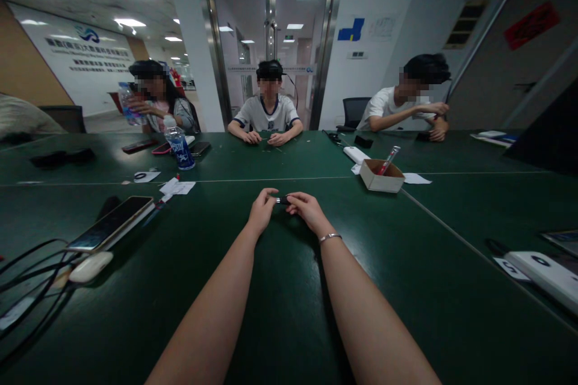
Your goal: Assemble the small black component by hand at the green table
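Note:
Over the middle of the green table (289,289), both my hands meet at a small black stick with a silver end (283,200). My left hand (262,212) is closed with its fingertips on the silver end at the left. The black end is pinched between the thumb and fingers of my right hand (309,212), whose wrist wears a bracelet. The stick lies roughly level, and the fingers cover part of it. Its exact kind is too small to make out.
A small cardboard box (382,180) holding a red-and-clear tube stands ahead right. To the left are a phone (112,225), a white oval case (91,267), cables and a water bottle (181,147). White power banks lie rightward. Several people sit across the table.

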{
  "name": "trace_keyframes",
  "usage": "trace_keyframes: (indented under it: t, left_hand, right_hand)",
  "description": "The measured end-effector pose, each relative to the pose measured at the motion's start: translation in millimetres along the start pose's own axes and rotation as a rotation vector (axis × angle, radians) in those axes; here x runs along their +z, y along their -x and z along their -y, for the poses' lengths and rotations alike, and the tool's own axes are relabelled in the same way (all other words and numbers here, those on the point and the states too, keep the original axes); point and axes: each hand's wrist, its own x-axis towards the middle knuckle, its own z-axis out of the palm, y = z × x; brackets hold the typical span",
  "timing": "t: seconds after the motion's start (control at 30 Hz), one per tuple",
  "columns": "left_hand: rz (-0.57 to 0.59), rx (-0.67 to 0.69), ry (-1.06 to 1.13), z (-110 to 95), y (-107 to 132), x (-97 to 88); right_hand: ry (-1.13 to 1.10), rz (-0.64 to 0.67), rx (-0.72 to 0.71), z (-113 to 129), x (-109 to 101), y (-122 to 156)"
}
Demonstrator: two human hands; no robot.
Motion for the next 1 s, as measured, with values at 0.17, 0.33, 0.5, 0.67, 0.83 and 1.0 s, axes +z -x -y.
trace_keyframes:
  t: [0.17,0.33,0.5,0.67,0.83,1.0]
  left_hand:
    - [0.01,0.018,0.007,1.8,-1.0,0.3]
    - [0.03,0.011,0.01,0.6,0.6,-0.5]
    - [0.053,-0.003,0.007,1.2,0.4,-0.8]
    - [0.041,0.006,0.013,2.7,-1.1,-1.0]
    - [0.06,0.011,0.017,4.7,-1.3,-1.0]
    - [0.059,0.008,-0.001,2.8,-0.3,-0.2]
  right_hand:
    - [0.003,0.009,-0.002,-0.7,-0.8,-0.5]
    - [-0.003,0.012,0.005,-0.6,-0.7,-0.5]
    - [0.002,0.018,0.004,-0.7,-0.9,-0.7]
    - [0.012,0.018,0.003,-1.1,-1.1,-0.4]
    - [-0.014,0.024,0.005,-0.6,-0.8,-0.2]
    - [-0.017,0.029,0.012,0.1,-0.5,-0.3]
